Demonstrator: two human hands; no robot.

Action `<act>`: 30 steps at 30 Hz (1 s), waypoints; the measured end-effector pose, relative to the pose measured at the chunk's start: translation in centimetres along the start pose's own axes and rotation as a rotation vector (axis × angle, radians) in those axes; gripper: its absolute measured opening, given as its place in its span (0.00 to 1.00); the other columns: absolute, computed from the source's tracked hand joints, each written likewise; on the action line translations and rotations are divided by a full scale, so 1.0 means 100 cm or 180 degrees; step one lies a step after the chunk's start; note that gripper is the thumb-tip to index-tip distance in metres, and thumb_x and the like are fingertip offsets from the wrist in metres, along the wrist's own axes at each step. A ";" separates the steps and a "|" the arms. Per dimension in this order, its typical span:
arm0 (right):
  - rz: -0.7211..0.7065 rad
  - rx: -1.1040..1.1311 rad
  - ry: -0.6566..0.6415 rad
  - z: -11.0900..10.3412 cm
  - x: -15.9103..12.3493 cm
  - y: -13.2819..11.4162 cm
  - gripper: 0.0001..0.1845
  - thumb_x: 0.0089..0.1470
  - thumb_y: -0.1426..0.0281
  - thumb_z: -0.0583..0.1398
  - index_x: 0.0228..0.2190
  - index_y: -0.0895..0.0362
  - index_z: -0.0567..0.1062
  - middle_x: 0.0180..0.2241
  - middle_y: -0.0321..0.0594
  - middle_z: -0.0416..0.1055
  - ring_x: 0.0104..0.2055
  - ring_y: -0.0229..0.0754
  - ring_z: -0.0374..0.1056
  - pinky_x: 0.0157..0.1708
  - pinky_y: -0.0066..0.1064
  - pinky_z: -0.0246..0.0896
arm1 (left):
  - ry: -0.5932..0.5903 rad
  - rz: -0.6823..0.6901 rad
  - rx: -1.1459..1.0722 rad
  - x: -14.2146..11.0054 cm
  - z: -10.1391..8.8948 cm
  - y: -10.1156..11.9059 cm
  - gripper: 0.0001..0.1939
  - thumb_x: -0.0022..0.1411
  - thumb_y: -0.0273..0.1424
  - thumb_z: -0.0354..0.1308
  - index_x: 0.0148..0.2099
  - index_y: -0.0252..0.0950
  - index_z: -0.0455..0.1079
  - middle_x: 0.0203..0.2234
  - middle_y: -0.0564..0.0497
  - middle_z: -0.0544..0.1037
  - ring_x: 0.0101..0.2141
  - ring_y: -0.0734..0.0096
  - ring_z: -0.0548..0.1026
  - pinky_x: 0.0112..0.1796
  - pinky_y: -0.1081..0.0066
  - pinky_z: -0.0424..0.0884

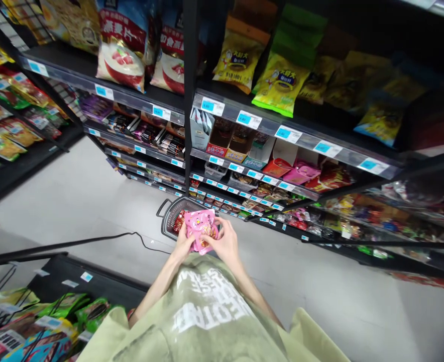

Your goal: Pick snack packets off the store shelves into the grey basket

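Pink snack packets (200, 219), which look like at least two overlapping, are held in front of my body at waist height. My left hand (183, 242) grips their left side, thumb toward the front. On the right side, my right hand (224, 240) holds them with its thumb pressed across the lower front and fingers behind. Below and just beyond the packets, a dark grey shopping basket (166, 219) stands on the floor, partly hidden by them. A red package (180, 221) lies inside the basket.
Ahead rises a black shelf unit (191, 151) with bagged snacks, boxes and blue-white price tags. Yellow snack bags (284, 83) sit on its upper right shelf. A lower shelf (94, 274) with packets stands behind at left. A black cable (141, 236) crosses the grey floor (105, 201).
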State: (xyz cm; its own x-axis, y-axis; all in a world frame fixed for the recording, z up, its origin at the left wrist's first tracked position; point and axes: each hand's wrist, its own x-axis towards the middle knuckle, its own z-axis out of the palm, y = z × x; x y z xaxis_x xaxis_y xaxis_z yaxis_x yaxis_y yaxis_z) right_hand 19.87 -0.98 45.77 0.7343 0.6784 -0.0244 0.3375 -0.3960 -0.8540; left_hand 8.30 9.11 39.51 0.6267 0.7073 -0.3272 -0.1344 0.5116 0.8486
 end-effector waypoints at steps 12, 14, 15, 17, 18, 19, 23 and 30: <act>0.0754 0.1406 -0.0676 0.023 0.000 0.051 0.27 0.46 0.53 0.67 0.43 0.53 0.68 0.39 0.41 0.77 0.34 0.45 0.74 0.35 0.35 0.69 | 0.0250 0.0194 0.0455 -0.001 -0.015 -0.012 0.32 0.55 0.37 0.67 0.60 0.40 0.63 0.55 0.44 0.74 0.54 0.57 0.73 0.54 0.60 0.69; 0.0967 0.1807 -0.0903 0.025 0.003 0.059 0.29 0.46 0.52 0.67 0.44 0.52 0.67 0.35 0.39 0.78 0.30 0.44 0.74 0.29 0.33 0.69 | 0.0285 0.0261 0.0549 0.001 -0.017 -0.012 0.32 0.55 0.38 0.66 0.60 0.39 0.63 0.54 0.43 0.74 0.53 0.57 0.73 0.54 0.60 0.69; 0.1042 0.1870 -0.0901 0.025 0.008 0.063 0.30 0.45 0.52 0.68 0.45 0.52 0.67 0.34 0.38 0.78 0.27 0.43 0.73 0.25 0.31 0.66 | 0.0335 0.0291 0.0579 0.002 -0.017 -0.012 0.32 0.55 0.38 0.66 0.60 0.39 0.63 0.54 0.43 0.74 0.53 0.57 0.74 0.54 0.60 0.69; 0.1164 0.1952 -0.0730 0.023 0.022 0.075 0.30 0.44 0.52 0.68 0.45 0.53 0.68 0.32 0.37 0.77 0.21 0.39 0.69 0.18 0.27 0.59 | 0.0475 0.0324 0.0610 0.006 -0.020 -0.012 0.34 0.53 0.40 0.68 0.60 0.37 0.62 0.53 0.42 0.74 0.53 0.55 0.74 0.53 0.58 0.70; 0.1243 0.2038 -0.0631 0.022 0.031 0.082 0.30 0.43 0.52 0.69 0.44 0.53 0.69 0.31 0.37 0.77 0.20 0.37 0.67 0.16 0.25 0.55 | 0.0570 0.0328 0.0618 0.008 -0.022 -0.011 0.36 0.52 0.40 0.68 0.60 0.37 0.62 0.53 0.41 0.74 0.53 0.54 0.74 0.53 0.58 0.70; 0.1339 0.2158 -0.0546 0.021 0.041 0.089 0.29 0.42 0.54 0.69 0.43 0.54 0.70 0.31 0.37 0.77 0.21 0.36 0.67 0.16 0.24 0.53 | 0.0677 0.0316 0.0621 0.009 -0.024 -0.011 0.37 0.51 0.41 0.69 0.59 0.36 0.62 0.53 0.40 0.74 0.52 0.53 0.74 0.53 0.57 0.70; 0.1864 0.2640 -0.0368 0.024 0.082 0.122 0.28 0.35 0.67 0.72 0.40 0.53 0.71 0.30 0.33 0.76 0.25 0.36 0.68 0.17 0.21 0.54 | 0.0936 0.0187 0.0626 0.007 -0.036 -0.007 0.38 0.48 0.45 0.69 0.58 0.34 0.62 0.49 0.39 0.77 0.49 0.51 0.77 0.49 0.56 0.74; 0.2119 0.2547 -0.0100 0.045 0.184 0.131 0.17 0.42 0.77 0.67 0.37 0.55 0.73 0.28 0.34 0.75 0.22 0.33 0.66 0.16 0.19 0.55 | 0.1280 0.0068 0.0692 -0.019 -0.049 -0.012 0.37 0.47 0.44 0.71 0.55 0.34 0.65 0.48 0.39 0.78 0.47 0.51 0.78 0.50 0.55 0.74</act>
State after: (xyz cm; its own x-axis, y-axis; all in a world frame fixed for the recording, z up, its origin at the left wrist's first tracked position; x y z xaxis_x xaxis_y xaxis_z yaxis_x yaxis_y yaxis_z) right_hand 35.16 9.08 31.83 0.6092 0.4936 -0.6207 -0.6280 -0.1778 -0.7577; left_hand 3.46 9.57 37.08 0.2720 0.8718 -0.4075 0.0471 0.4109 0.9105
